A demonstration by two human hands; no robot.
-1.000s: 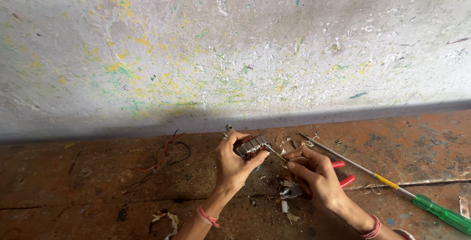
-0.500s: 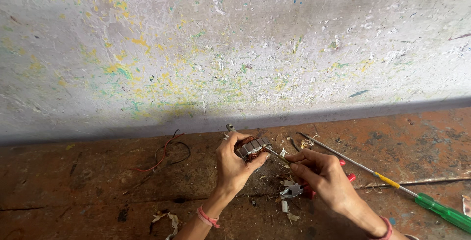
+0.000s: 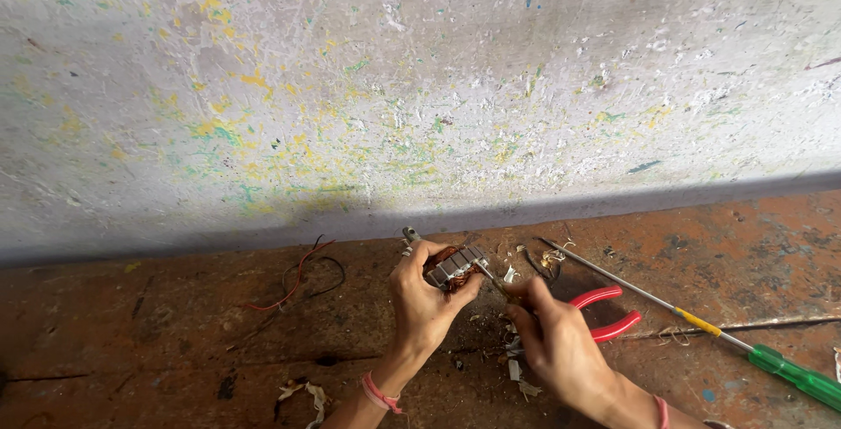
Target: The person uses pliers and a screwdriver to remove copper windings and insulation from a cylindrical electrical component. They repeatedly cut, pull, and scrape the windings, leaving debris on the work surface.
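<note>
Right hand (image 3: pixel 556 341) has shifted slightly lower over the red-handled pliers (image 3: pixel 609 311), fingers clenched on a thin metal tool. Left hand (image 3: pixel 425 302) fingers grasp the copper-wound motor armature (image 3: pixel 454 265) above the rust-coloured surface (image 3: pixel 131 350).

A pale, scuffed wall (image 3: pixel 420 87) flecked with yellow, green and blue paint fills the upper view. Below the wall runs a shadowed band, then a worn, rust-brown floor (image 3: pixel 131 350) with dark stains, daylit.
</note>
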